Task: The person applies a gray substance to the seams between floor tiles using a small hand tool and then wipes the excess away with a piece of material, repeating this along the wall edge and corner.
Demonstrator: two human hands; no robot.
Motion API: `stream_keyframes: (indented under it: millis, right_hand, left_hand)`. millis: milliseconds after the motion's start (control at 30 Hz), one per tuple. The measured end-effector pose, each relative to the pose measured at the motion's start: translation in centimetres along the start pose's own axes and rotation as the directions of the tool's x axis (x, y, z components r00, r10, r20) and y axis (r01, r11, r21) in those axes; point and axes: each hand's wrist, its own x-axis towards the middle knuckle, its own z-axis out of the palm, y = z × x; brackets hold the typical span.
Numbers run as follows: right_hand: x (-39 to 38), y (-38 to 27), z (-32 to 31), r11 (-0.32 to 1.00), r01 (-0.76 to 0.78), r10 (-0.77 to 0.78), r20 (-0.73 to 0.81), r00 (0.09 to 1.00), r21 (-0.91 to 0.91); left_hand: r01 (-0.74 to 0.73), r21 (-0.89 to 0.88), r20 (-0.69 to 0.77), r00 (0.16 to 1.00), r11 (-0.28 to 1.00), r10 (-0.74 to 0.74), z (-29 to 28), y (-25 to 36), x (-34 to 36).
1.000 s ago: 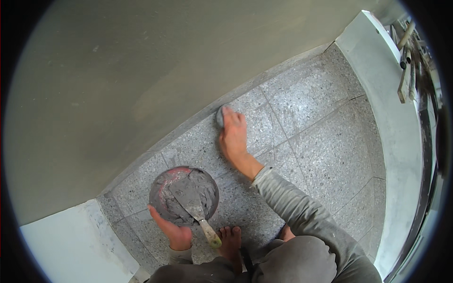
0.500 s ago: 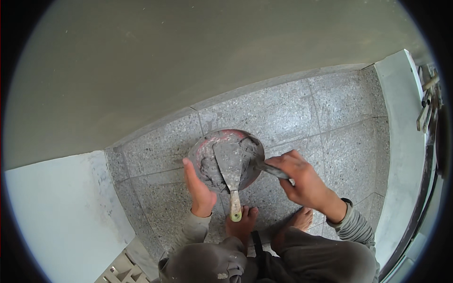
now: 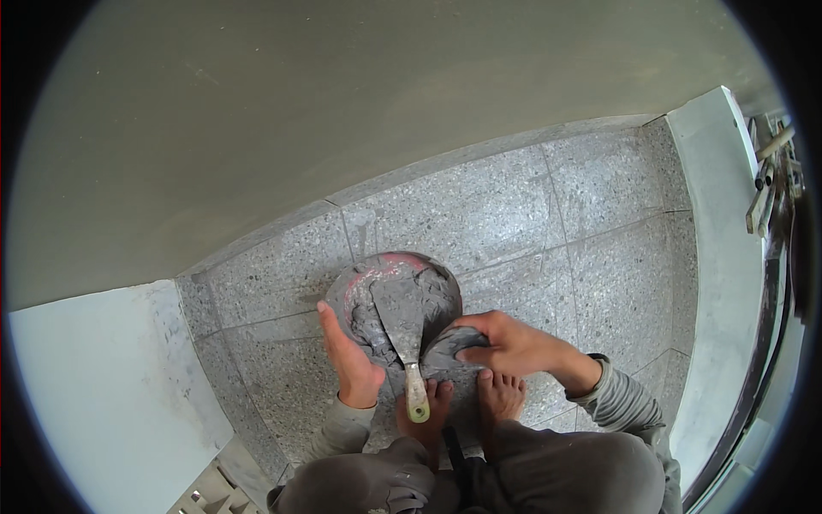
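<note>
A round bowl with a reddish inside [image 3: 390, 261] holds lumpy grey paste. A paste-coated putty knife [image 3: 394, 313] lies across it, its pale handle pointing toward me. My left hand [image 3: 349, 360] is at the bowl's left side, fingers stretched out along it; whether they press on it is unclear. My right hand [image 3: 509, 343] grips a dark grey, paste-smeared flat pad [image 3: 441, 351] at the bowl's lower right, thumb and fingers round it. My bare feet stand just below the bowl.
A grey plastered wall [image 3: 368, 68] rises beyond the speckled tile floor [image 3: 479, 214] and its skirting. A pale panel [image 3: 103, 360] lies at the left, a pale ledge [image 3: 711, 257] runs along the right, with pipes and wood strips [image 3: 766, 180] piled beyond it.
My right hand came back from the floor beside the wall to the bowl, then moved slightly lower and leftward with the pad. My left hand stays by the bowl. The view has turned.
</note>
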Motion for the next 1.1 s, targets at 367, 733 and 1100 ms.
stream_keyframes:
  millis: [367,733,1100]
  right_hand:
    - [11.3,11.3,-10.6,0.914,-0.097,-0.351,-0.889,0.294,-0.393]
    - [19.0,6.4,1.5,0.96,-0.021,-0.249,-0.885,0.393,-0.279]
    - [21.7,8.0,-6.0,0.975,-0.177,-0.155,-0.981,-0.114,-0.134]
  left_hand:
    - [0.135,-0.115,-0.036,0.99,0.984,-0.14,-3.2,0.7,-1.2]
    - [0.001,-0.077,-0.01,1.0,0.997,-0.002,-4.1,2.4,-3.3]
    - [-0.079,-0.088,-0.073,0.995,0.993,0.072,-5.6,3.6,-4.7]
